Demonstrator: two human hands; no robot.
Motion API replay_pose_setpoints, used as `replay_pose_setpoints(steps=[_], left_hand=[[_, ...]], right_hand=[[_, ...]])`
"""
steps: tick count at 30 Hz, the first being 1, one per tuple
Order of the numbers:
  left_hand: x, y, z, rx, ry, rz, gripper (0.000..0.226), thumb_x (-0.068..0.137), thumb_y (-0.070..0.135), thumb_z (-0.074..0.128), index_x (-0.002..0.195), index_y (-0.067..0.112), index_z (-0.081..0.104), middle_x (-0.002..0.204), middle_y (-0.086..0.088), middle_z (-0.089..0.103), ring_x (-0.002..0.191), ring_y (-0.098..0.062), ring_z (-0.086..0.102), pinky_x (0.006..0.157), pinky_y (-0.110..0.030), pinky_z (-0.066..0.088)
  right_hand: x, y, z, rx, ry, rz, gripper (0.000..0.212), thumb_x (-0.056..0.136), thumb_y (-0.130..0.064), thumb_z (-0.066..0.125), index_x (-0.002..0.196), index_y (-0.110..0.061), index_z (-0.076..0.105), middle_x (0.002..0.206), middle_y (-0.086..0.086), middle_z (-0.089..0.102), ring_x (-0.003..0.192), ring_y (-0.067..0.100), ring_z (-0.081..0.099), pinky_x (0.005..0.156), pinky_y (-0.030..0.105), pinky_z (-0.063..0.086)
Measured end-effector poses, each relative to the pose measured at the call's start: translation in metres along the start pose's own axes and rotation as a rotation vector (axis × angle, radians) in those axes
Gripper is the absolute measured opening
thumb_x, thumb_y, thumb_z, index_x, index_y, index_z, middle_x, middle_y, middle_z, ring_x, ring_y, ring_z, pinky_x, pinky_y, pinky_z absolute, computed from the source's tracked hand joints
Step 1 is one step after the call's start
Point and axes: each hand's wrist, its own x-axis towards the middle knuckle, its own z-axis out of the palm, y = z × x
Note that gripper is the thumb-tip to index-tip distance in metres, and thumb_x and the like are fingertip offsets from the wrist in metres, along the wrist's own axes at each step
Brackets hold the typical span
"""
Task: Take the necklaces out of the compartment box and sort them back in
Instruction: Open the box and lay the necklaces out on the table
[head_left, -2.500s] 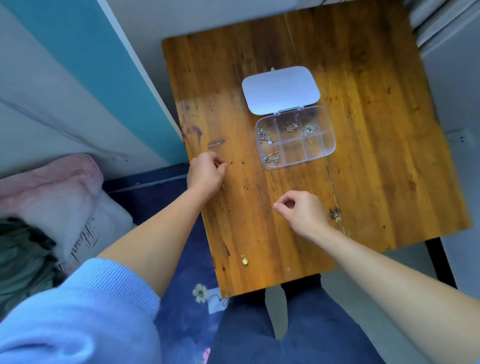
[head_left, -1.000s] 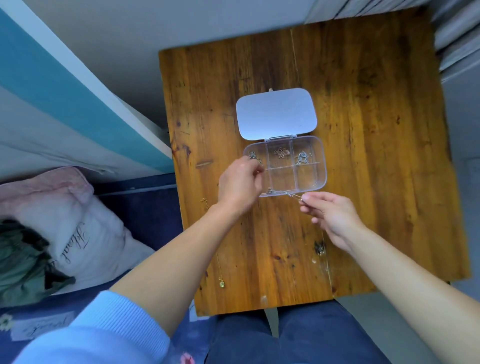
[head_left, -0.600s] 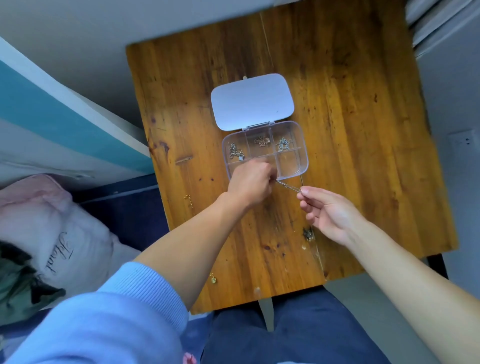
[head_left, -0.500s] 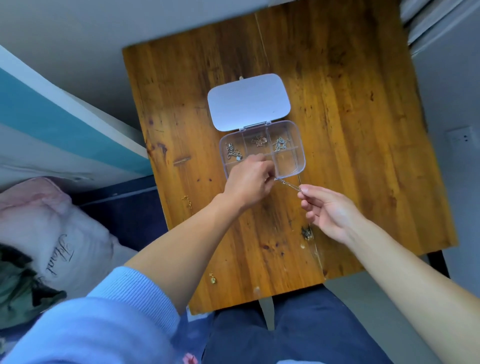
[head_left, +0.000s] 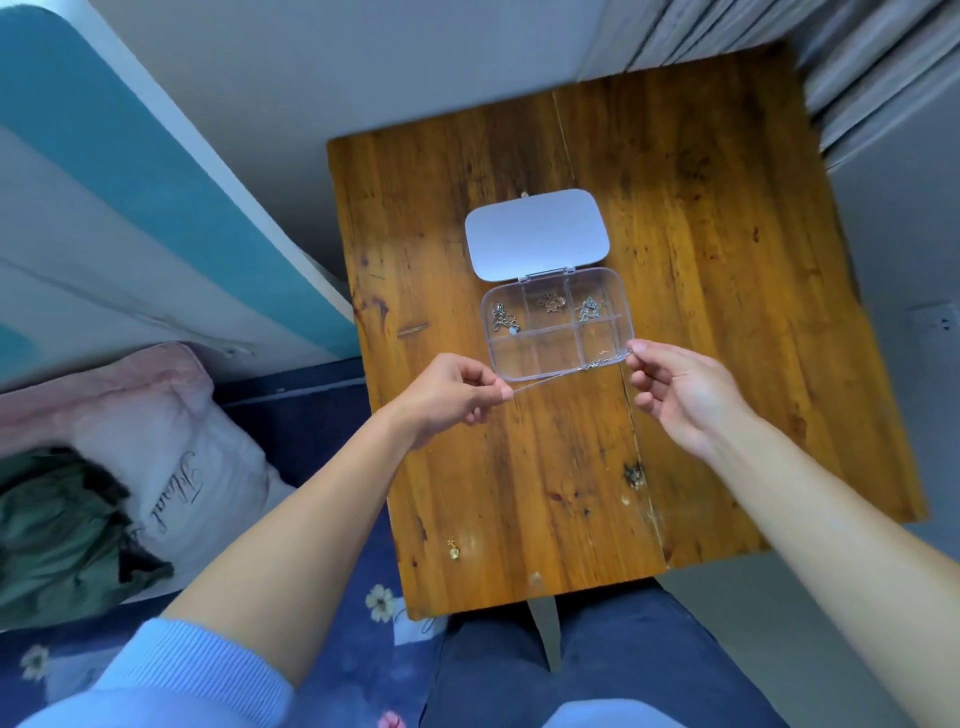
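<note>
**Taut chain across an open box**

The wooden table (head_left: 701, 260) leaves little margin. In my judgement a sweeping forearm could knock the gold pendant (head_left: 453, 551) off the edge at lower centre. If the stretched chain (head_left: 561, 373) snags the near wall of the compartment box (head_left: 488, 332) at mid-frame, it could drag the box and spill the three necklaces (head_left: 550, 301) in the upper row. The left hand (head_left: 447, 395) pinches one end of the chain with its fingers curled. The right hand (head_left: 675, 395) pinches the other end, its spare fingers loose.
</note>
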Motion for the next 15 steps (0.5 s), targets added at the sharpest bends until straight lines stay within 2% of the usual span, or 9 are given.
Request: replay_pose_setpoints(steps=[3,7,12,15], left_hand=[[-0.014,-0.017,-0.022,0.089,0.071,-0.017,0.013,0.086,0.02,0.071,0.08,0.009,0.073,0.063,0.006,0.066,0.061,-0.008,0.058,0.056,-0.02,0.048],[-0.027,-0.033,-0.044,0.176,0.182,-0.023,0.009,0.087,0.015,0.069,0.079,0.011,0.073,0.072,-0.004,0.072,0.07,-0.014,0.068,0.059,-0.021,0.051],[-0.025,-0.045,-0.06,0.341,0.431,0.022,0.004,0.084,0.009,0.072,0.085,0.008,0.075,0.082,-0.007,0.072,0.08,-0.018,0.068,0.075,-0.032,0.057],[-0.014,-0.048,-0.063,0.439,0.519,0.073,0.005,0.085,0.009,0.07,0.084,0.009,0.075,0.087,-0.005,0.07,0.084,-0.016,0.064,0.073,-0.028,0.052]], right_hand=[[-0.009,0.003,0.003,0.01,0.037,-0.024,0.009,0.082,-0.013,0.071,0.091,-0.009,0.072,0.064,-0.002,0.066,0.053,0.008,0.056,0.041,0.019,0.042],[-0.026,0.02,0.006,-0.049,0.009,-0.023,0.008,0.085,-0.011,0.069,0.092,-0.008,0.072,0.065,-0.002,0.066,0.054,0.008,0.056,0.041,0.018,0.041],[-0.049,0.064,0.015,-0.313,-0.043,0.009,0.007,0.085,-0.005,0.069,0.091,-0.006,0.072,0.074,0.005,0.071,0.059,0.009,0.061,0.047,0.018,0.045],[-0.057,0.1,0.02,-0.524,-0.043,-0.006,0.004,0.08,-0.002,0.074,0.084,-0.004,0.074,0.075,0.012,0.072,0.057,0.011,0.063,0.048,0.019,0.047]])
